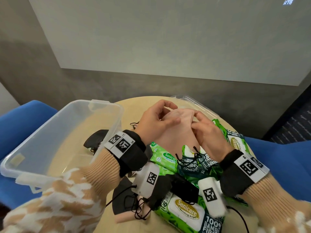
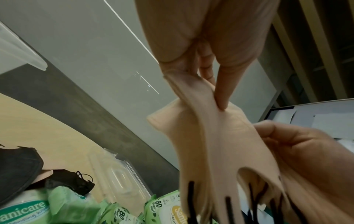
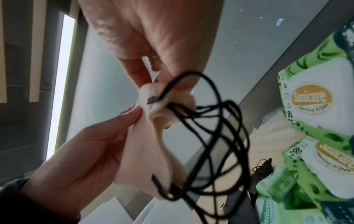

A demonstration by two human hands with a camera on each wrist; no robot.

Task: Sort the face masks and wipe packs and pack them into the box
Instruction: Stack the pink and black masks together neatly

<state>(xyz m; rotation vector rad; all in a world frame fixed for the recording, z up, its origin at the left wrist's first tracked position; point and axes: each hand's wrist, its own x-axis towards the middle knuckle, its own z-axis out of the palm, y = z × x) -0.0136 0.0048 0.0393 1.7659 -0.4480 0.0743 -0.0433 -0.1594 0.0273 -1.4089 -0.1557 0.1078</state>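
Observation:
Both hands hold a stack of pink face masks [image 1: 178,126] with black ear loops [image 1: 186,159] above the table. My left hand [image 1: 159,116] pinches the masks' far edge [image 2: 193,94] between thumb and fingers. My right hand [image 1: 204,132] grips the other edge [image 3: 153,104], the loops [image 3: 216,130] dangling in a tangle. Green wipe packs [image 1: 186,211] lie heaped under the hands. Black masks [image 1: 95,140] rest beside the clear plastic box [image 1: 55,137], which stands to the left with nothing visible in it.
A clear lid [image 1: 195,105] lies at the table's far right edge. More black and pink masks [image 1: 127,206] sit near the front. The round wooden table [image 1: 131,113] is small, with blue chairs [image 1: 277,158] on both sides and a grey wall behind.

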